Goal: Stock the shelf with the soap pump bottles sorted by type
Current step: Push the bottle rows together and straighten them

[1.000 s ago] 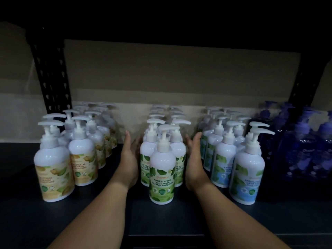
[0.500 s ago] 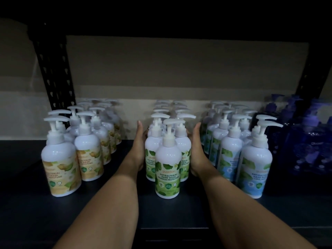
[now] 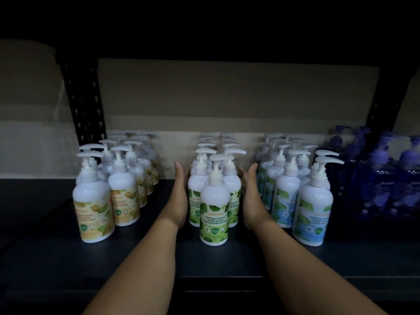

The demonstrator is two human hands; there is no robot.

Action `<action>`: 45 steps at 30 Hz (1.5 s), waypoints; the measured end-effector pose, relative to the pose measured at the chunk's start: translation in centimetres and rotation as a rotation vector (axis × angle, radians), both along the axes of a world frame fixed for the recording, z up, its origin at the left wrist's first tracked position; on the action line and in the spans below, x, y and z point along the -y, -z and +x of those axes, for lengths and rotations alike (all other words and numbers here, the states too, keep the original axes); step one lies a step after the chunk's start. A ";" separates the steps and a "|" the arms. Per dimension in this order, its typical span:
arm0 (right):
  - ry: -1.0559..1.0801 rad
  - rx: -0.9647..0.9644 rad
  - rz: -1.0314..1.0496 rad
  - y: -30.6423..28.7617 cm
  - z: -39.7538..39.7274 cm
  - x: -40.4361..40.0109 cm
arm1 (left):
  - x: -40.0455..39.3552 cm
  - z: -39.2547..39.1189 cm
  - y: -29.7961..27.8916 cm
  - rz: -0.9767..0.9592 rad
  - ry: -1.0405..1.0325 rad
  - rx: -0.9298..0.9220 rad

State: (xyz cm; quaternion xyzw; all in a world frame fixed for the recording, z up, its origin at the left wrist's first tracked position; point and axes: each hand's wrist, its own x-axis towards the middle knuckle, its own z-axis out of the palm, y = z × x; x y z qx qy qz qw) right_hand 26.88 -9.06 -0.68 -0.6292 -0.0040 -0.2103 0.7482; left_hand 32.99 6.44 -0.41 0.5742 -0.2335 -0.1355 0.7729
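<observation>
Green-labelled soap bottles (image 3: 214, 214) stand in a narrow block at the middle of the dark shelf (image 3: 227, 260), running from near its front edge back toward the rear wall, with one bottle alone at the front and pairs behind it. The left hand (image 3: 179, 198) lies flat along the left side of this block, fingers (image 3: 178, 171) straight and together, the palm against the second-row bottle. The right hand (image 3: 252, 198) mirrors it on the right side, fingers straight and together, close beside the second-row bottle there; whether it actually touches cannot be told. Neither hand curls round anything, and the front bottle stands between the two wrists, apart from both.

Yellow-labelled bottles (image 3: 94, 214) form their own block toward the left end of the shelf, beside the black perforated upright (image 3: 84, 105). Blue-labelled white bottles (image 3: 310, 214) stand just right of the right hand, and dark blue translucent bottles (image 3: 384, 185) fill the right end.
</observation>
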 end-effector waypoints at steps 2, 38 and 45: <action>0.017 0.003 -0.055 0.0 -1.5 -0.5 | -0.6 -1.3 0.4 0.044 -0.013 0.039; 0.078 -0.022 -0.630 1.2 -6.1 -2.9 | -2.2 -5.1 1.4 0.255 -0.050 0.365; 0.090 -0.015 -0.636 0.9 -6.5 -3.1 | -2.3 -5.7 0.8 0.242 -0.026 0.313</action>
